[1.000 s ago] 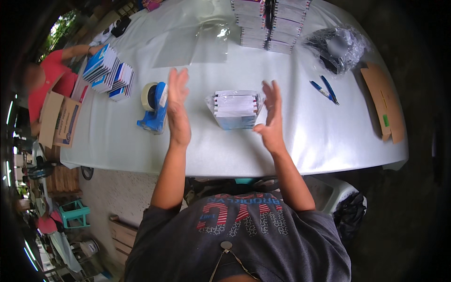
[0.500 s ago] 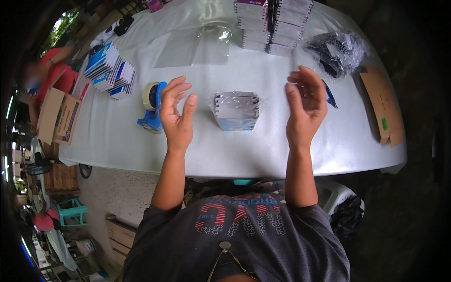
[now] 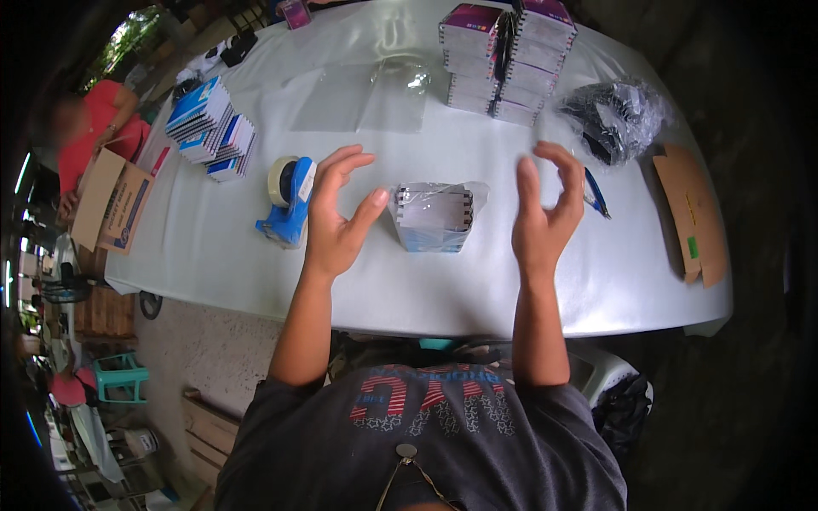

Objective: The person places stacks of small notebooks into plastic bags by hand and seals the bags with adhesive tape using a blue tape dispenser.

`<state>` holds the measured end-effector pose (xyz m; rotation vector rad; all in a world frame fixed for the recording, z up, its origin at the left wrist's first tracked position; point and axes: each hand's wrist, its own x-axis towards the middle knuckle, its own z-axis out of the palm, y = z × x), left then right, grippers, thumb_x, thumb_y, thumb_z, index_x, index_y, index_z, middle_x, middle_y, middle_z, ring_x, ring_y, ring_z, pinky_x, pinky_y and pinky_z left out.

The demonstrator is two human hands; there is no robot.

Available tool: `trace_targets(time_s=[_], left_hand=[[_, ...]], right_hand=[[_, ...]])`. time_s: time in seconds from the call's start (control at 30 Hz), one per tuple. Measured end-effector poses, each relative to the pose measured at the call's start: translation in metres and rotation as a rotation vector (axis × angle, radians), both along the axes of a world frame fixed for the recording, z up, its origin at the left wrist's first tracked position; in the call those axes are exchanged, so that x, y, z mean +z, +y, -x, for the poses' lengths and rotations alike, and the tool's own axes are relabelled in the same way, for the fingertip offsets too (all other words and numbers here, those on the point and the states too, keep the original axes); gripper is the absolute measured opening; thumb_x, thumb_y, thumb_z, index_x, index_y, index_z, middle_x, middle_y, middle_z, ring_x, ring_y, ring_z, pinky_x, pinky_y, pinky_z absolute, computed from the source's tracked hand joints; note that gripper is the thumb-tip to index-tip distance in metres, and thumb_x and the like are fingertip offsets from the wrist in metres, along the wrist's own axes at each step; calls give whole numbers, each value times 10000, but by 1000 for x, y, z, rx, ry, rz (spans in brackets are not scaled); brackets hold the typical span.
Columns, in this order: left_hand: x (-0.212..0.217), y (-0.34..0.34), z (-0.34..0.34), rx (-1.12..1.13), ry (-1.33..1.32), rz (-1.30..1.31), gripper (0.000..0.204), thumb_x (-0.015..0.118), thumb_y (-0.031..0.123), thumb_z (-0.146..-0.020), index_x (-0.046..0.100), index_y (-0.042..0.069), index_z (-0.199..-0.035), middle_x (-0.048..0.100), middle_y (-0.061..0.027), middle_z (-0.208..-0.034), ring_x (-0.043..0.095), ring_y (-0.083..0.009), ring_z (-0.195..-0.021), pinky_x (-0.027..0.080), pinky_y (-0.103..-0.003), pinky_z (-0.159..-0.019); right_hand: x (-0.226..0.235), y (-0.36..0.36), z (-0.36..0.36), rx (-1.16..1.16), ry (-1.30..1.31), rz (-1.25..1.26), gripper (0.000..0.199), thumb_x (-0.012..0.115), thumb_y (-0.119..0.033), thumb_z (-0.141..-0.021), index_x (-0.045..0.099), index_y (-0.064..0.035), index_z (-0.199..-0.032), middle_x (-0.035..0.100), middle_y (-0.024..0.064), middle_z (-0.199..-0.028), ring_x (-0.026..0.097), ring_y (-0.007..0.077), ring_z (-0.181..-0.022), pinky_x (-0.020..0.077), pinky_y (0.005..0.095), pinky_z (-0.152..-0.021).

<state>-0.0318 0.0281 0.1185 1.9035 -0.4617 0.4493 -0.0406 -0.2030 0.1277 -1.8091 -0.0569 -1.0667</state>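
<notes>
A: ok so your plastic-wrapped notebook stack (image 3: 433, 219) is sitting on the tabletop (image 3: 409, 294), right between your left hand (image 3: 331, 230) and right hand (image 3: 545, 223).

B: yep, and your fingers (image 3: 336, 162) are loosely curled and free on both sides. Blue tape dispenser (image 3: 295, 209) just left of your left fingers, blue pen (image 3: 598, 198) just right of your right ones, clear plastic (image 3: 354, 104) past your left fingertips.

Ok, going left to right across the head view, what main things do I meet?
Cardboard box, blue notebooks, tape dispenser, left hand, wrapped notebook bundle, right hand, blue pen, brown cardboard piece.
</notes>
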Motion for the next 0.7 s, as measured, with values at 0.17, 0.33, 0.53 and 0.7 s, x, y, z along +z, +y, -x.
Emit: trace_targets(time_s=[0.17,0.33,0.53,0.7], left_hand=[[-29,6,1,-86,177,190,484,651,316,-814,533,55,-1203,448,-138,-1344,400,-270,-1261,318,-407,-1016],[-11,2,-8,-17,-99,-130,327,667,265,-810,611,45,-1044,484,-141,-1293,440,-266,-1208,331,-382,-1004],[14,6,-18,-12,-157,-45,275,691,174,-781,621,64,-1023,509,-123,-1240,455,-267,-1177,354,-361,-983],[32,12,-24,-132,46,-591,349,712,228,-751,634,92,-1063,474,-109,-1302,383,-301,-1258,320,-400,-1031]], right_hand=[[-70,16,16,472,287,-196,1072,747,-559,-638,239,-30,-1419,326,196,-1421,303,320,-1328,247,451,-1065],[-83,40,17,583,305,-254,1135,845,-386,-600,158,-48,-1438,325,220,-1391,354,332,-1278,311,447,-1044],[-78,53,8,565,338,-386,1075,855,-248,-616,174,-55,-1426,396,192,-1280,456,278,-1142,427,380,-944],[-75,60,9,564,319,-419,991,829,-171,-646,206,-77,-1412,427,146,-1213,487,244,-1080,451,358,-903]])
